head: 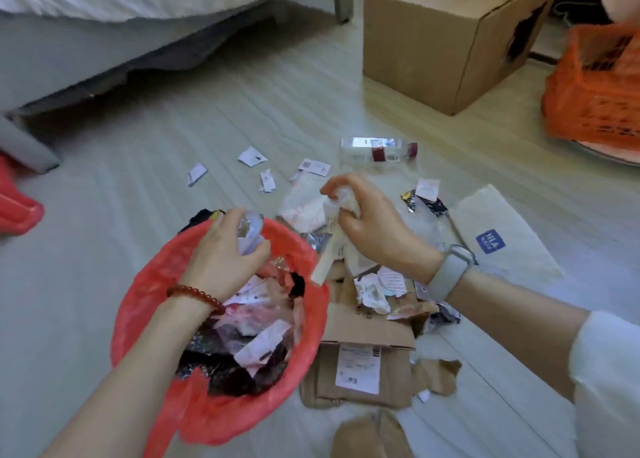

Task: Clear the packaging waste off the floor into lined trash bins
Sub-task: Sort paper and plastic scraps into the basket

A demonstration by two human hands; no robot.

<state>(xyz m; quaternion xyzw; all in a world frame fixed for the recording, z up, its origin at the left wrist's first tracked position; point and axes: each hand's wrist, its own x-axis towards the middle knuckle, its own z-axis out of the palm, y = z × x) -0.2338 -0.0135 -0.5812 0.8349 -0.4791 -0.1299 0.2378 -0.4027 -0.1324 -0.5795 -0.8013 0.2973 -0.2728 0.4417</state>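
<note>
— Two hands are working over the bin [145, 284], yes?
— Yes. It is wearing a red liner and sitting on a pale plank floor [104, 152], holding paper and dark scraps. The left hand [221, 249] is curling round crumpled clear wrap [250, 233] just above the bin's far rim. The right hand [367, 225] is pinching a wad of paper and plastic [341, 208] just right of the bin, a strip dangling toward the rim.
— What is lying about?
— Flattened cardboard [363, 333] is touching the bin's right side, with torn labels on it. Paper scraps [252, 156] are lying beyond the bin, and a clear bottle [379, 149] farther still. A white bag [498, 235] is lying right of the cardboard.
— And the room?
— A closed box [446, 38] is standing well beyond the bin, an orange bag [599, 86] to its right. A grey bed [104, 34] with white bedding is standing beyond the bin, leftward.
</note>
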